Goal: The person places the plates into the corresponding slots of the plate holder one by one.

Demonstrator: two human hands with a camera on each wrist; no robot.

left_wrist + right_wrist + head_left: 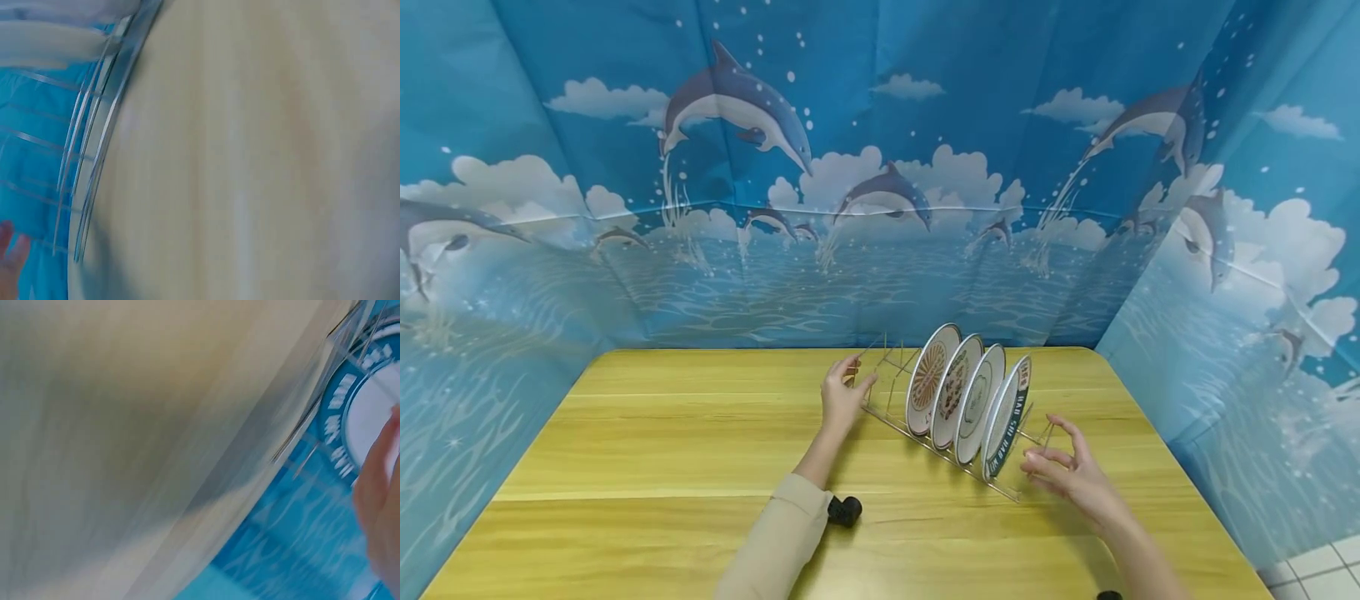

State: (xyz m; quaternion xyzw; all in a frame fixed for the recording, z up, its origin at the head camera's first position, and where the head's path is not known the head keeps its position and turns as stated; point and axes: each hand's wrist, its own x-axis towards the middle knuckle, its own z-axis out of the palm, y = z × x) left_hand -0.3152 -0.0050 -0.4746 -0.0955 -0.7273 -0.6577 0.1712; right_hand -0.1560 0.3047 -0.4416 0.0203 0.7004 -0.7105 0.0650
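Observation:
A gold wire dish rack (pixel 895 427) stands at a slant over the table. Four-sided wire frames hold several plates upright in it: one with an orange sunburst (pixel 928 379), others with printed centres, and an end plate with a dark lettered rim (pixel 1009 425). My left hand (pixel 842 395) grips the rack's left end between thumb and fingers. At the opposite end, my right hand (pixel 1067 471) holds the end wire with its thumb and fingers. The left wrist view shows rack wires (pixel 94 144) and a bit of the left fingers (pixel 12 256); the right wrist view catches the lettered plate (pixel 340 419).
The yellow wood-grain table (pixel 662 433) spreads around the rack. Behind and beside it hangs a blue dolphin-print curtain (pixel 880 275). A black camera mount (pixel 845 511) sits at the left wrist.

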